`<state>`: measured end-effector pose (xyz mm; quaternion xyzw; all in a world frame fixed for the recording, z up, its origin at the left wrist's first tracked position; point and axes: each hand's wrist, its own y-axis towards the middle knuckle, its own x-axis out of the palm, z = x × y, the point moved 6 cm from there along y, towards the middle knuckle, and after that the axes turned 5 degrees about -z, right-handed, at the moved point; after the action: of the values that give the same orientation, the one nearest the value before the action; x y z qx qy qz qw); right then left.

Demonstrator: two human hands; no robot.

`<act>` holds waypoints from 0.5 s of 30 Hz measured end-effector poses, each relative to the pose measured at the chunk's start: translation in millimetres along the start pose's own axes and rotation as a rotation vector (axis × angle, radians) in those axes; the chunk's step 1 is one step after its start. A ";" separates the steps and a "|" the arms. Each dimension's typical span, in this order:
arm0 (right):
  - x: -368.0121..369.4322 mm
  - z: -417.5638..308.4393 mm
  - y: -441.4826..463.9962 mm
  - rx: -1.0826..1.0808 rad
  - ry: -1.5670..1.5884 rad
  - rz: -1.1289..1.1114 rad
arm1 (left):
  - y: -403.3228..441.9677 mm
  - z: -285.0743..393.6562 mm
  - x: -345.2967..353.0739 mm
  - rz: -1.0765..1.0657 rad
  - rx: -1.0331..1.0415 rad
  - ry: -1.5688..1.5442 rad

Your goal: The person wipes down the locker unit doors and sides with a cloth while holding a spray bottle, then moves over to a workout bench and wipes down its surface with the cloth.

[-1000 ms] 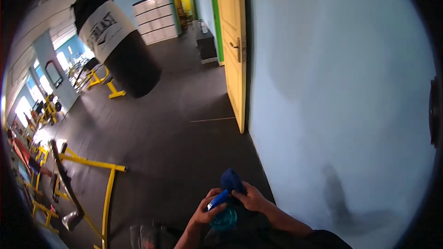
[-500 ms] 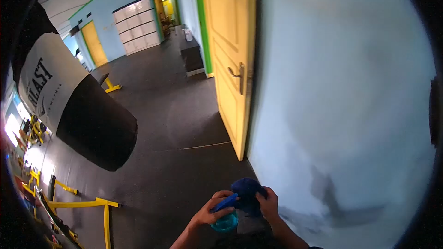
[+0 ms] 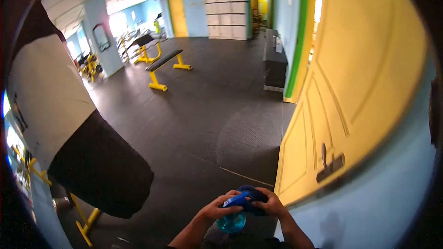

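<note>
At the bottom centre, my left hand (image 3: 218,208) is wrapped round the blue top of a spray bottle (image 3: 231,222), whose clear turquoise body hangs below the fingers. My right hand (image 3: 273,204) grips a dark blue cloth (image 3: 253,194) just to the right of the bottle top. Cloth and bottle top appear to touch. Part of the cloth is hidden behind the fingers.
An open yellow door (image 3: 346,87) stands close on the right. A black and white punching bag (image 3: 101,166) hangs at the left. Farther off are a flat bench (image 3: 164,61), white lockers (image 3: 225,14) and a black cabinet (image 3: 275,67) beside the green door frame.
The view has moved forward and turned; the door and punching bag look nearer, and the bench has come into view. My hands have come closer together, still holding bottle and cloth.
</note>
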<state>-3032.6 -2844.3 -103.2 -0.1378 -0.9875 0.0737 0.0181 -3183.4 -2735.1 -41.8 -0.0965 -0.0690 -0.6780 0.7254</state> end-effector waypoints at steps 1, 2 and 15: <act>-6.5 -5.4 25.3 -0.022 0.022 -0.023 | 9.4 3.9 -14.7 0.040 0.003 -0.067; -13.5 -8.9 50.4 -0.046 0.046 -0.042 | 19.3 1.2 -31.7 0.065 0.024 -0.087; -161.9 9.1 383.9 -0.254 -0.047 0.637 | 207.4 76.5 -326.7 0.195 0.023 0.141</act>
<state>-2773.9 -2524.9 -172.4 -0.4386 -0.8964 -0.0449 -0.0458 -2997.5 -2387.3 -52.6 -0.0464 -0.0160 -0.6084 0.7921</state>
